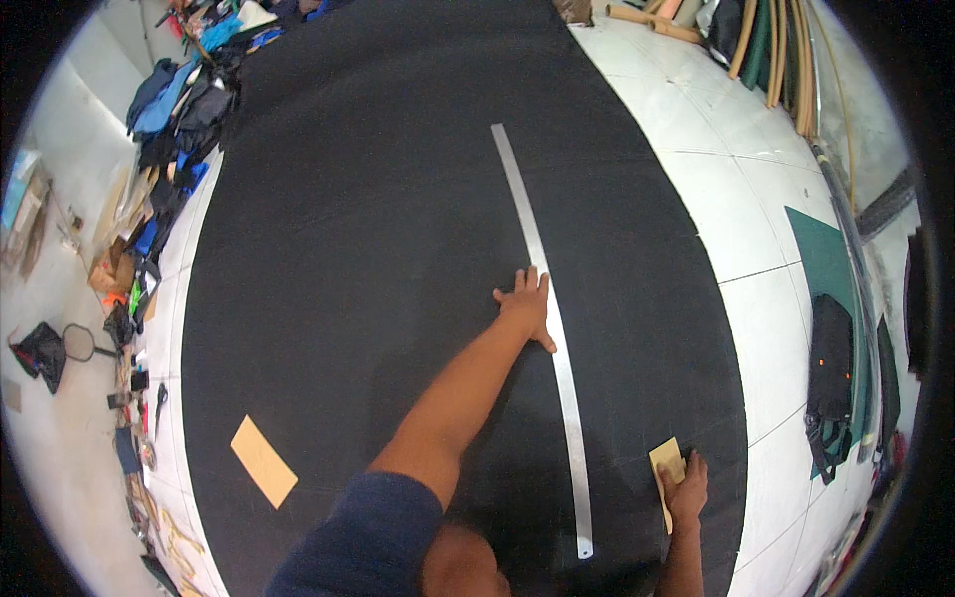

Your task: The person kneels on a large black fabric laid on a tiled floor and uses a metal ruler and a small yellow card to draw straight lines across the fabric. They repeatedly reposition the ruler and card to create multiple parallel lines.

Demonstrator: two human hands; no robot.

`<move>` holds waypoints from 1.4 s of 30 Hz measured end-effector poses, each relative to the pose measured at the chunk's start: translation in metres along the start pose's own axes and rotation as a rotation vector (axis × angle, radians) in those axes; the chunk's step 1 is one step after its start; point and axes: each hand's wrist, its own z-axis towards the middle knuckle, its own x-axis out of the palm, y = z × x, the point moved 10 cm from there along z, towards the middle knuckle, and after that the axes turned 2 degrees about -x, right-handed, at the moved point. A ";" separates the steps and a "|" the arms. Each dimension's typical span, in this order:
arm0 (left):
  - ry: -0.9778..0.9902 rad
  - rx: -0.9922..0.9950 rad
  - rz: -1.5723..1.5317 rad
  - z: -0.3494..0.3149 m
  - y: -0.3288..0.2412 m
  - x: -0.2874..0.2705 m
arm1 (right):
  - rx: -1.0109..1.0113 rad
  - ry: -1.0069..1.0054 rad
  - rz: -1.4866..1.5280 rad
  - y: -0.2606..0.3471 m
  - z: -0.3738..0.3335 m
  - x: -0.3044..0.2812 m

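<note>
a ruler (560, 366) lying lengthwise on black cloth (328, 249)
the left hand (527, 306) lies open, fingers spread, touching the ruler near its middle; the right hand (686, 493) grips a tan card (668, 459), thumb on top, near the cloth's right side (a second card (265, 464) lies well apart, toward the lower left). the ruler sits between the cards.

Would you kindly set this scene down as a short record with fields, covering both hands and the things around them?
Left hand: fingers spread, at the left edge of the ruler
Ruler: long, silvery, lying on the black sheet
Right hand: on the right card, thumb over its face
Left card: tan, on the sheet, apart from both hands
Floor: white tiles
Far right: green mat
</note>
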 end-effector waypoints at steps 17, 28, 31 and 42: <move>0.030 -0.011 0.027 0.000 0.006 -0.005 | -0.092 0.274 0.286 0.071 0.047 -0.018; 0.058 -0.019 0.006 -0.005 0.004 -0.014 | -0.178 0.185 0.655 0.289 0.207 0.046; 0.068 -0.029 -0.014 -0.008 0.002 -0.017 | -0.118 0.150 0.633 0.316 0.228 0.066; 0.081 -0.058 -0.020 -0.007 0.008 -0.016 | -0.241 0.135 0.470 0.348 0.231 0.076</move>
